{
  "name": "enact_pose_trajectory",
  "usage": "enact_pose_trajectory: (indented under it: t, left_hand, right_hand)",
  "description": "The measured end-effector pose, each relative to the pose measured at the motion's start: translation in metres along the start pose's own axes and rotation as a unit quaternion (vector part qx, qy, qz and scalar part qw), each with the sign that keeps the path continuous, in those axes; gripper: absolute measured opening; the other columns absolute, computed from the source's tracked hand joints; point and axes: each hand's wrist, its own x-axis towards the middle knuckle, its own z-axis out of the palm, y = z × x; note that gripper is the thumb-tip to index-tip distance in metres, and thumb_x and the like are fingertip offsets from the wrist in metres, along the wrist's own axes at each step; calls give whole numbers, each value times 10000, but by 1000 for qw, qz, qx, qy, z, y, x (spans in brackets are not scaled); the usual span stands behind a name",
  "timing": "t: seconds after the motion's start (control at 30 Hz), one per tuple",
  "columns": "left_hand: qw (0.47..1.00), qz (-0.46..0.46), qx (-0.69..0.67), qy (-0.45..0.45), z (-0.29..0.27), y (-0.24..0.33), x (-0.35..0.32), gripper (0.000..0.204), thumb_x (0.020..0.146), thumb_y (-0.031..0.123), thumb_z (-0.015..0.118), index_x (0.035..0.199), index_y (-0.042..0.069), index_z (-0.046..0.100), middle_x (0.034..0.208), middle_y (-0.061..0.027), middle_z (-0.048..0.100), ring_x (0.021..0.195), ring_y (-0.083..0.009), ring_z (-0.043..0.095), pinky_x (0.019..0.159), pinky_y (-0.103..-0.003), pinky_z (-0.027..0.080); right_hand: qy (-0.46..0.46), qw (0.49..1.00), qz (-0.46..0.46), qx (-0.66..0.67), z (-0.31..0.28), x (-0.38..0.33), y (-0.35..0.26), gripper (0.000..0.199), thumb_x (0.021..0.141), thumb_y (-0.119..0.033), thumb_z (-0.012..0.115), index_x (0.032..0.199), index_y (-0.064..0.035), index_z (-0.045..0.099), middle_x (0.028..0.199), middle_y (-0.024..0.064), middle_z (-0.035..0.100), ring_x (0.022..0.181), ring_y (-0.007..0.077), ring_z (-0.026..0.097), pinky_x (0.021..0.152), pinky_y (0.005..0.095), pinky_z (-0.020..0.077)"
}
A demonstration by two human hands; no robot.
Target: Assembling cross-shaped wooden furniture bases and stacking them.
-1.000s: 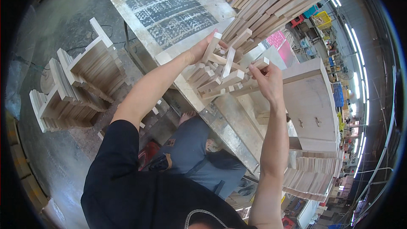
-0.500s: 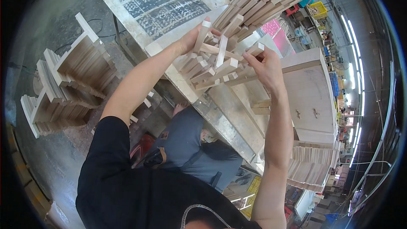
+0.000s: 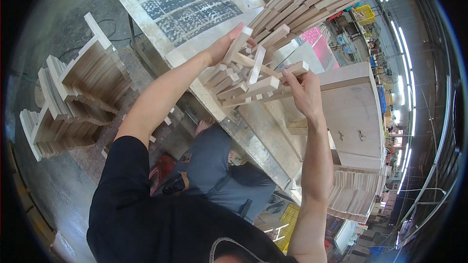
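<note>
My left hand [image 3: 225, 46] is closed around one upright of a pale wooden frame [image 3: 242, 60]. The thumb and fingers of my right hand [image 3: 308, 92] pinch the frame's other side piece, whose square end sticks out beyond the fingertips. A thin crossbar appears to join the two sides. Across its middle lies a short light wooden strip [image 3: 256, 64], and neither hand touches it. Directly beneath and in front are several square wooden sticks [image 3: 265, 86] on the worktable [image 3: 202, 87], their ends toward me. Some fingers of both hands are hidden behind the wood.
A large pile of wooden strips [image 3: 302, 0] covers the table's far side. Stacked wooden parts [image 3: 78, 102] stand on the floor at left. A pale wooden panel [image 3: 351, 112] and more stacked boards [image 3: 356, 190] are at right. A yellow crate [image 3: 290, 221] sits below the table.
Both hands and the wooden frame sit slightly lower in the view, with the frame's side pieces tilted a little further to the right. My grip looks the same.
</note>
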Motion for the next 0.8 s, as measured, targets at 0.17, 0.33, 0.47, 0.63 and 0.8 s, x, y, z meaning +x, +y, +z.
enact_pose_trajectory:
  t: [0.17,0.33,0.47,0.63,0.8]
  left_hand:
    - [996,-50,-55,-51,-6,-2,1,739,1029,700,325,1258,84,661,1101,-60,647,940,-132,628,913,-298,518]
    - [998,-14,-20,-56,-12,10,3,746,1042,658,316,1308,41,642,1196,-76,640,1105,-162,606,1024,-321,461]
    - [999,10,22,-28,-15,22,-17,711,1082,552,263,1342,-5,620,1202,-99,651,1165,-186,595,1072,-351,429]
    - [931,244,148,227,-10,-1,-98,449,912,318,664,1195,-31,644,1185,-150,667,1113,-257,645,991,-391,497]
    - [780,281,490,270,65,-8,-154,839,668,351,924,1282,-60,526,1243,-236,611,1131,-377,629,1012,-458,494]
  right_hand:
    - [7,1000,13,-27,1,-8,-3,258,986,-198,675,1083,41,663,879,119,734,793,174,673,754,328,518]
    - [31,998,22,-44,7,-7,0,268,989,-205,671,1093,42,654,891,126,730,804,184,666,759,336,517]
    - [31,999,9,-36,6,-9,9,262,990,-207,670,1068,42,647,876,137,721,791,198,660,754,346,518]
    - [46,999,7,-25,7,-13,8,274,990,-223,670,1041,45,645,855,145,716,776,214,671,741,362,522]
    - [31,999,-8,-30,7,-10,5,283,991,-238,667,1028,42,648,844,144,716,768,224,681,733,372,523]
